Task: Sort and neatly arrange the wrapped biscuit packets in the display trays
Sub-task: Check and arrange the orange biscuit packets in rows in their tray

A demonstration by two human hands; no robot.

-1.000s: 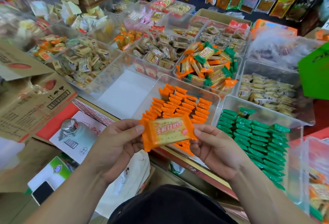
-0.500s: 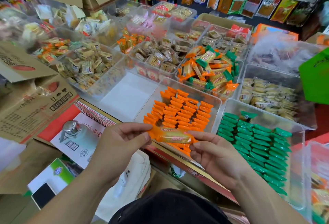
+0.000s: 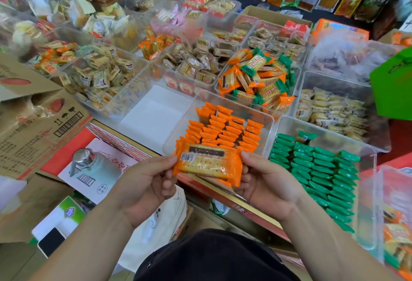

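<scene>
As we pinch the orange packet (image 3: 208, 162) by its two crimped ends, the left hand (image 3: 147, 182) clamped with thumb and fingers on the left end and the right hand (image 3: 265, 182) likewise on the right, it lies flat, barcode side up, at centre frame over the near rim of the orange tray (image 3: 270, 122). This hold, we judge, lets us check its face before standing it on edge. That tray holds orange rows (image 3: 223, 131) set on edge. Above and right, a mixed heap (image 3: 258, 77) of orange and green packets waits unsorted. At the right, the green tray (image 3: 369, 155) holds green rows (image 3: 318, 169).
</scene>
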